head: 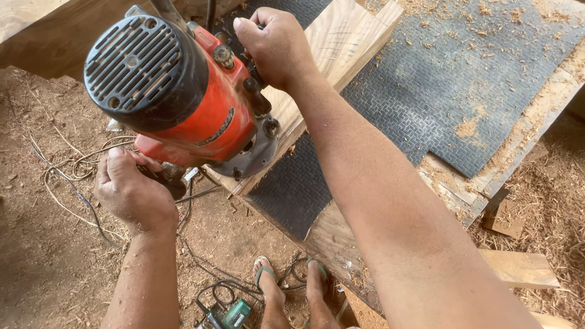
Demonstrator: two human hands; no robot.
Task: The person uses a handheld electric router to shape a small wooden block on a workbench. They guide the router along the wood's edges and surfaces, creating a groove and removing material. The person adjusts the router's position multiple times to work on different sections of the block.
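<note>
Both handles hidden, left hand [131, 192] and right hand [274, 45] gripping red router [195, 116]

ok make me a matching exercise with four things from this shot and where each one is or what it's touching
1. red and black power router
2. dark textured rubber mat
3. small green tool
4. left hand

a. on the dirt floor by the feet
b. gripping the router's lower side handle
c. spread on the workbench under sawdust
d. sitting at the edge of a pale wooden plank

Pairs: 1-d, 2-c, 3-a, 4-b
</note>
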